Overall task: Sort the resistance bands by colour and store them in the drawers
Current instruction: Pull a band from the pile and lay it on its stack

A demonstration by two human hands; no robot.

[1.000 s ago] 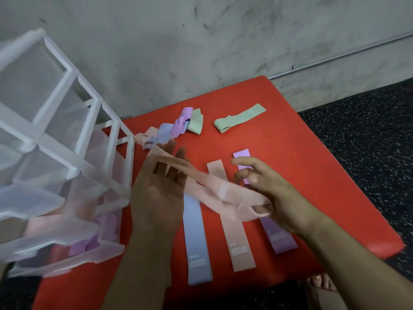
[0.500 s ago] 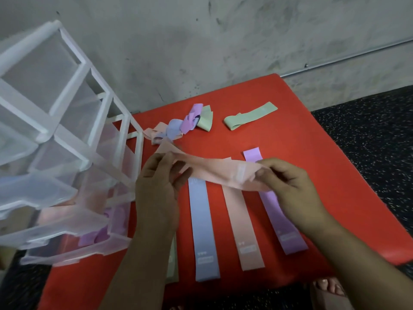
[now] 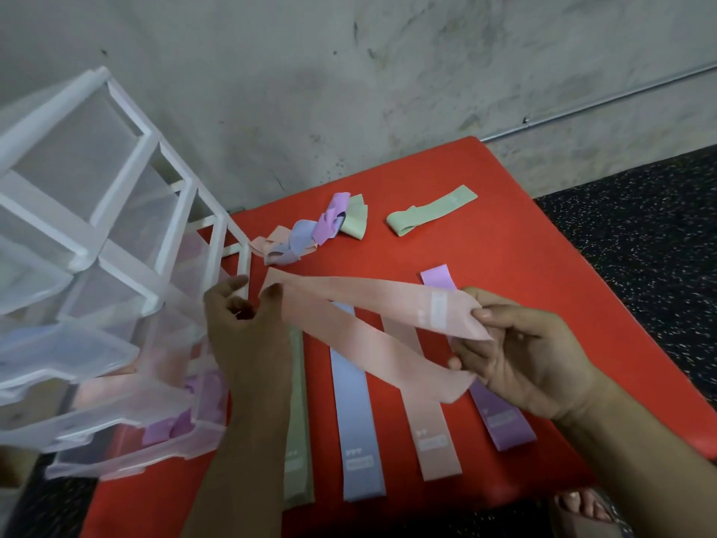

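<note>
A pink resistance band (image 3: 364, 324) is stretched between my two hands above the red table (image 3: 523, 242). My left hand (image 3: 248, 335) pinches its left end near the drawer unit; my right hand (image 3: 520, 355) pinches its right end, the loop spread open. Flat on the table below lie a green band (image 3: 298, 440), a blue band (image 3: 359, 429), a pink band (image 3: 430, 425) and a purple band (image 3: 500, 417). A tangle of pink, blue, purple and green bands (image 3: 310, 233) sits farther back, with a separate green band (image 3: 430, 209) to its right.
A translucent white drawer unit (image 3: 97, 285) stands at the left on the table edge, lower drawers pulled out; purple bands (image 3: 174, 421) show in the lowest one. A grey wall is behind, dark speckled floor to the right, a sandalled foot (image 3: 582, 510) below.
Both hands have pulled the pink band apart, so it now spans wider and its loop is open. The view has tilted slightly toward the drawers.
</note>
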